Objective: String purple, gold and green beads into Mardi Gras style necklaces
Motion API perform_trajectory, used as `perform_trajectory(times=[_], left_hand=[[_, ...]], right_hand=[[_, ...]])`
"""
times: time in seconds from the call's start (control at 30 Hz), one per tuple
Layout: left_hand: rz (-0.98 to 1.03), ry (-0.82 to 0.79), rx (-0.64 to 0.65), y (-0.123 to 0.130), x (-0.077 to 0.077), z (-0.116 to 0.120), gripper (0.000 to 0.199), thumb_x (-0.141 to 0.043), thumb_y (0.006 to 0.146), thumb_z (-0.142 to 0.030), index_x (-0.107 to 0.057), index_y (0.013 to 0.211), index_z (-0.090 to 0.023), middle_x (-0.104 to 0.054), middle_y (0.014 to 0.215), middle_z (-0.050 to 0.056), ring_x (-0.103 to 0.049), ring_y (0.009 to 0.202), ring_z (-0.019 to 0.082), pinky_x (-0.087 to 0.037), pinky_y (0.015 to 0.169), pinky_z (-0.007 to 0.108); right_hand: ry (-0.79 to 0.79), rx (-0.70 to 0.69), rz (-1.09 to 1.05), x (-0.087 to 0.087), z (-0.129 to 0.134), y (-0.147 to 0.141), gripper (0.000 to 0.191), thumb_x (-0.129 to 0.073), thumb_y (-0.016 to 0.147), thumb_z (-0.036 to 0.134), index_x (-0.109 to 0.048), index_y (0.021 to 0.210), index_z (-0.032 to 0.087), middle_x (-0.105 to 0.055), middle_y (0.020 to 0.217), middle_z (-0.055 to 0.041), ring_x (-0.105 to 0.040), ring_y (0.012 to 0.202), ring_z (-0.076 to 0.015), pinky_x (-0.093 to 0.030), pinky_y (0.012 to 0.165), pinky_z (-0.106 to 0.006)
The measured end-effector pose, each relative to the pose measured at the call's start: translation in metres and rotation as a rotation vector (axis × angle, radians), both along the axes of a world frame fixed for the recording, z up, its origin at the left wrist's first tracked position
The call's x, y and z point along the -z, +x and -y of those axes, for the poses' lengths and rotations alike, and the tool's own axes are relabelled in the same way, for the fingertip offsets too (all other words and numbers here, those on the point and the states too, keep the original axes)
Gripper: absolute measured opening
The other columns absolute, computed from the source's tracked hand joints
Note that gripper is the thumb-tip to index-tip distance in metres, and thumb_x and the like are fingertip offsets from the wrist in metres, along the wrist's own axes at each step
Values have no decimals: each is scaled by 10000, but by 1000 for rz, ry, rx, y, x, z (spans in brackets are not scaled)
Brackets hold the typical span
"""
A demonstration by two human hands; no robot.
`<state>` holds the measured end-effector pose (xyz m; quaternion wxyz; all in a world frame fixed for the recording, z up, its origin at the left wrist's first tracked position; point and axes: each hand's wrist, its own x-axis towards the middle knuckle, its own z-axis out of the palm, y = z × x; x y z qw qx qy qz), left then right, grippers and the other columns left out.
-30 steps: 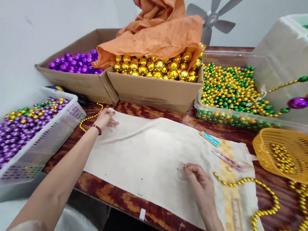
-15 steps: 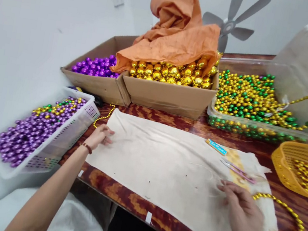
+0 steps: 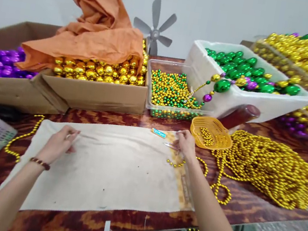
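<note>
Cream-coloured cloth [image 3: 97, 169] lies across the lower middle of the frame, spread on the red-brown grained table [image 3: 129, 119], mostly flat, with low soft creases along its upper part. The left hand [image 3: 59, 143] is over its left end, fingers loosely bent, the thumb close to the fingertips; from where I stand I can't tell whether they pinch anything. The right hand [image 3: 186, 142] is at the upper right corner of the cloth, fingers curled down; whether they grip the edge or something fine is hidden from me.

With fabric this limp, I'd say light fingertips and an even spread between both hands would serve better than a hard tug, which could drag the slim metal snips [image 3: 170, 146], the blue packet [image 3: 159, 133] and the short end of gold beads [image 3: 175, 164] lying on it. Those beads are small, round and slick, apt to roll.

Just beside the right hand is the basket [image 3: 221, 143], orange plastic pierced with holes. Glossy gold balls [image 3: 99, 71] sit in cardboard at upper left, under rumpled orange fabric [image 3: 95, 9]; long green ovals [image 3: 238, 68] fill the chalky foam box [image 3: 197, 65] at upper right.
</note>
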<state>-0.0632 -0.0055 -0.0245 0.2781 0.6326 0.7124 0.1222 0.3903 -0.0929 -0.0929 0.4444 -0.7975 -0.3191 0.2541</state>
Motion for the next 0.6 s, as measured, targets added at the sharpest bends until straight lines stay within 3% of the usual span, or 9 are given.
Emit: perform_trajectory(times=[0.1,0.17,0.23,0.37,0.5,0.6], left_hand=[[-50,-99,150,46,7,-24,149,-455,911,-364,-495,968,-232,-645,604,-6,-701,604,229,-544,631,314],[-163,-74,204,60,14,-34,119,-429,924,-324,-480,984,-235,-625,570,-11,-701,614,237,-531,699,335],[-229,-37,234,64,20,-37,113,-408,934,-302,-472,999,-235,-646,609,-5,-699,613,232,-519,751,348],[-193,-19,222,60,30,-34,115,-408,928,-289,-460,1014,-232,-722,892,34,-701,601,186,-518,761,323],[-156,-32,193,59,33,-25,127,-423,927,-303,-467,1025,-235,-735,1081,59,-699,610,159,-518,798,313],[-175,35,233,62,32,-16,108,-407,938,-294,-474,987,-223,-616,1386,116,-676,598,136,-512,849,340]], right_hand=[[-25,4,54,8,-1,6,196,-492,868,296,-619,947,169,-624,521,-5,-612,490,-175,-423,493,-245],[-35,20,79,12,0,11,218,-482,880,312,-621,973,171,-630,537,-5,-629,505,-186,-423,490,-247],[-39,19,82,17,2,16,234,-484,884,331,-620,991,174,-640,562,-7,-635,509,-189,-426,486,-246],[-36,-1,96,20,1,20,248,-468,895,339,-617,996,169,-663,623,-15,-627,508,-166,-430,500,-237],[-121,-17,254,10,0,20,231,-434,916,276,-626,993,172,-692,671,-33,-615,558,-165,-439,579,-258],[-121,-8,390,0,2,7,216,-452,927,280,-640,980,189,-711,770,-64,-646,726,-208,-430,664,-282]])
